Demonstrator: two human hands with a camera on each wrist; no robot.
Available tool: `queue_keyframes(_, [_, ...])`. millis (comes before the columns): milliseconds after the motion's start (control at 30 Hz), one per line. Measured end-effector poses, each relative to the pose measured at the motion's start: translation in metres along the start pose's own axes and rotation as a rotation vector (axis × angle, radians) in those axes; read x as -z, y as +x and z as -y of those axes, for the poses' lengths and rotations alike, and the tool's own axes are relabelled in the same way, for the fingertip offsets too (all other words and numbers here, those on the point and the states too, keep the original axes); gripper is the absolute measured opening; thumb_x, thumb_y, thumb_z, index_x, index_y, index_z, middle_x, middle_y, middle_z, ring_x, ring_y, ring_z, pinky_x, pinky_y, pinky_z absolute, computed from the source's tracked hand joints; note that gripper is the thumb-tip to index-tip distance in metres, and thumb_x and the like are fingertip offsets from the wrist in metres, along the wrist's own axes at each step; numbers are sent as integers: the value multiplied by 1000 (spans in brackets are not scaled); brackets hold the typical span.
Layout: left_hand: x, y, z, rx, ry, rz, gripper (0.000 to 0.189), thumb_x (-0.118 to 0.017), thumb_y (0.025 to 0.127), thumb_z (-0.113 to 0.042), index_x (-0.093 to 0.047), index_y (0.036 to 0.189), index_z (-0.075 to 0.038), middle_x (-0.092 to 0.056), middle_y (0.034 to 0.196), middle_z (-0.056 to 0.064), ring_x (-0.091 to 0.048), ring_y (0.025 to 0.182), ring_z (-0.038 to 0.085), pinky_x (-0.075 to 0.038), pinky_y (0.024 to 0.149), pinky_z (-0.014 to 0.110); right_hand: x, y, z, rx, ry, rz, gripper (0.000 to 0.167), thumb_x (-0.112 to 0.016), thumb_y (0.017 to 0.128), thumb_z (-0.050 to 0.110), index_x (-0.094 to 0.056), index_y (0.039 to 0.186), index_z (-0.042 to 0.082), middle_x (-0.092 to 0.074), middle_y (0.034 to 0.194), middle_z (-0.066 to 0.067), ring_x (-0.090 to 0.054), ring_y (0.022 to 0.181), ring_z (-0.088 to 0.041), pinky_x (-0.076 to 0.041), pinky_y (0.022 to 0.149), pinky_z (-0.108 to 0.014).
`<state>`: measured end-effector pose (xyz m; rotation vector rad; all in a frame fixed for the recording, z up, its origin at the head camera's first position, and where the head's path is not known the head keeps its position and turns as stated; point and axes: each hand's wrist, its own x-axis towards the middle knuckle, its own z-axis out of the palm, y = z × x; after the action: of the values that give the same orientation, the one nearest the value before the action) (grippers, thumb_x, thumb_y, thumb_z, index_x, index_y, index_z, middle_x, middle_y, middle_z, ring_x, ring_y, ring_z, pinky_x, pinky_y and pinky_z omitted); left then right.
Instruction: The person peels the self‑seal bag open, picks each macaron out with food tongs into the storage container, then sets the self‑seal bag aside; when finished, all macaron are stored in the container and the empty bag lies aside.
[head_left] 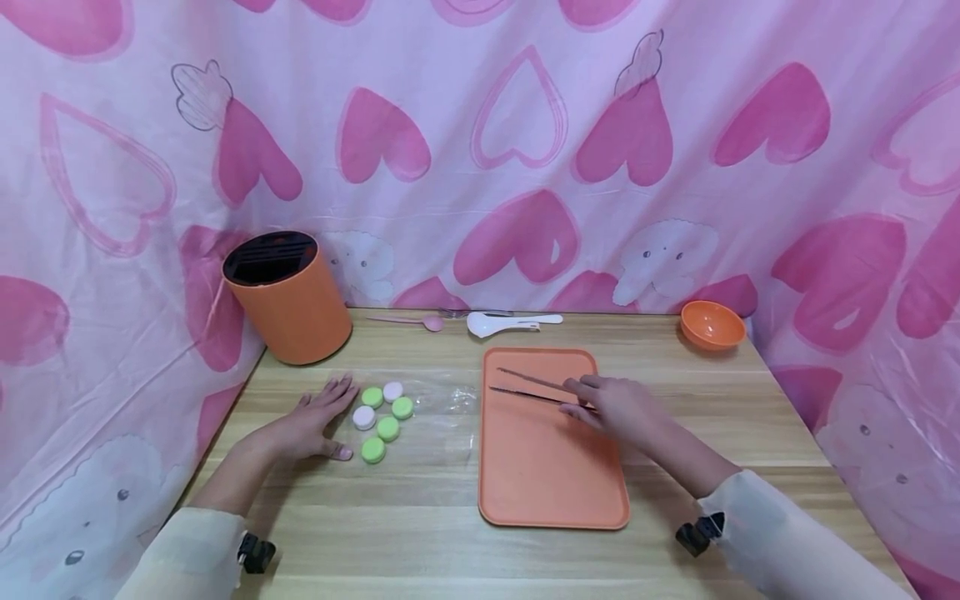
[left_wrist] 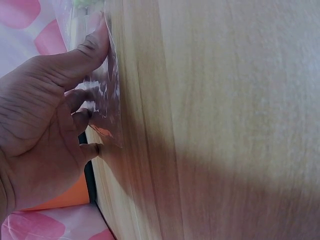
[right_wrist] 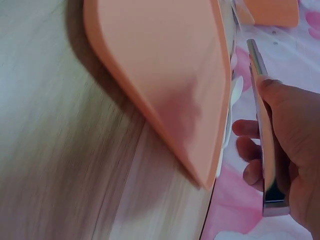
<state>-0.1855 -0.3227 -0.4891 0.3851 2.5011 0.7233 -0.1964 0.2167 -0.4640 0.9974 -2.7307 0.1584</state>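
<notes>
My left hand (head_left: 318, 421) rests with spread fingers at the left edge of a clear plastic sheet (head_left: 442, 429). Just right of its fingertips, several green macarons (head_left: 387, 428) and two pale pink ones (head_left: 363, 417) lie on that plastic. In the left wrist view the thumb and fingertips touch the sheet's edge. My right hand (head_left: 618, 408) grips a pair of metal tongs (right_wrist: 269, 165), thumb on one side and fingers curled on the other. Their arms stand apart and point left over an orange tray (head_left: 551, 475).
An orange knife block (head_left: 292, 308) stands at the back left. Along the back edge lie a pink spoon (head_left: 431, 322), a fork (head_left: 453, 313) and white spoons (head_left: 487, 325). An orange bowl (head_left: 712, 325) sits at the back right. A pink heart-patterned curtain (head_left: 517, 233) surrounds the table.
</notes>
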Motion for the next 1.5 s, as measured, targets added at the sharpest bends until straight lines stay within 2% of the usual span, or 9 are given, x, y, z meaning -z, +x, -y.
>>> queue_keyframes(100, [0,-1,0,-7,-5,-4,118,-92,89,-38,-20,176,-4,3,186,25,12,169,54,9,131,81,-2,7,6,36,18,32,33,-83,101,38,-82,125,16,-72,87,5,-56,61,-6,-56,58,-25])
queue_keyframes(233, [0,-1,0,-3,-5,-4,118,-92,89,-38,-20,176,-4,3,186,25,12,170,54,9,131,81,-7,15,15,118,18,33,30,-83,101,38,-82,122,16,-72,88,6,-57,62,-6,-56,58,-25])
queue_keyframes(333, [0,0,-1,5,-3,-1,118,-92,88,-39,-20,177,-6,3,186,24,12,170,53,8,131,80,-13,21,20,178,-30,27,30,-84,100,38,-80,119,16,-65,83,5,-53,59,-8,-51,53,-25])
queue_keyframes(567, [0,-1,1,2,-3,-2,118,-92,89,-38,-21,176,-5,3,186,24,12,170,54,8,131,80,-28,38,38,242,-57,-7,30,-81,102,41,-74,116,16,-55,74,4,-52,55,-13,-43,49,-27])
queue_keyframes(700, [-1,-2,2,-3,-7,-4,118,-92,88,-37,-21,176,-4,3,186,24,12,170,54,8,131,80,-37,49,50,251,-45,13,28,-79,103,43,-71,113,18,-54,73,5,-52,55,-12,-41,49,-26])
queue_keyframes(933, [-1,-2,4,5,-14,-3,117,-92,89,-37,-20,177,-6,3,186,23,13,170,53,9,131,80,-48,68,66,242,-5,65,25,-75,106,44,-75,114,20,-60,80,6,-62,62,-12,-52,54,-29])
queue_keyframes(1100, [1,1,3,20,-4,3,118,-91,90,-39,-18,177,-8,5,187,21,13,171,51,9,132,79,-51,81,76,229,55,89,25,-72,108,46,-76,112,22,-64,85,8,-64,67,-9,-54,58,-28])
queue_keyframes(1333, [2,2,1,27,0,7,118,-90,90,-40,-18,178,-10,5,187,20,14,171,51,9,133,78,-54,90,84,203,61,133,27,-70,109,49,-73,113,23,-66,87,8,-63,69,-8,-53,59,-29])
queue_keyframes(1500, [1,1,1,17,-10,4,117,-91,90,-38,-19,177,-8,4,186,22,13,170,52,8,132,79,-56,93,87,202,75,134,28,-69,109,48,-74,114,21,-69,90,7,-66,72,-11,-58,62,-34])
